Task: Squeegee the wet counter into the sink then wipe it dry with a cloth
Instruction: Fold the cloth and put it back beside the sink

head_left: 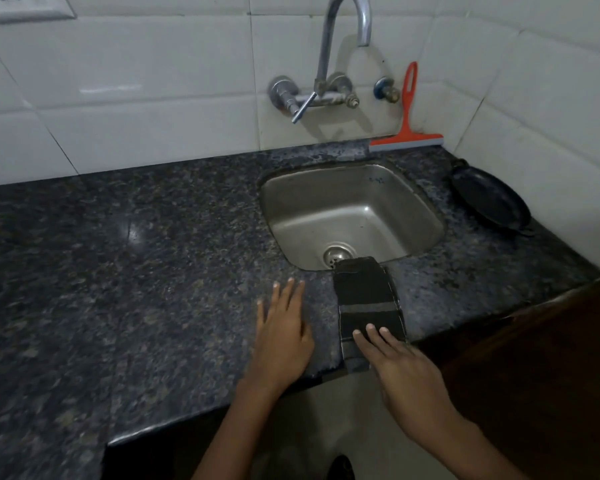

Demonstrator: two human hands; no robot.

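I see the cloth (368, 306), dark w/ a lighter band across its middle, lying flat on the bench (153, 271) at the front edge. Its long axis runs front-to-back: far end overhangs the sink (350, 209) rim near the drain (338, 255), near end reaches the bench's front edge.

Right hand (409, 372): fingers (371, 336) straight, spread a little, tips resting on the near part of the cloth. No curl round it, nothing pinched. Left hand (284, 337): palm down, fingers extended, flat on bare bench just left of the cloth, apart from it. Holds nothing.

Squeegee (406, 135), orange w/ grey blade, stands behind the sink against the tiled wall (153, 81). Blade down on the bench, long axis left-right; handle points up, leaning on the tile right of the tap (329, 64).

Black pan (489, 199) sits on the bench right of the sink, close to the wall corner. Bench surface shows a glossy reflection left of the sink; I cannot tell wet vs. dry.
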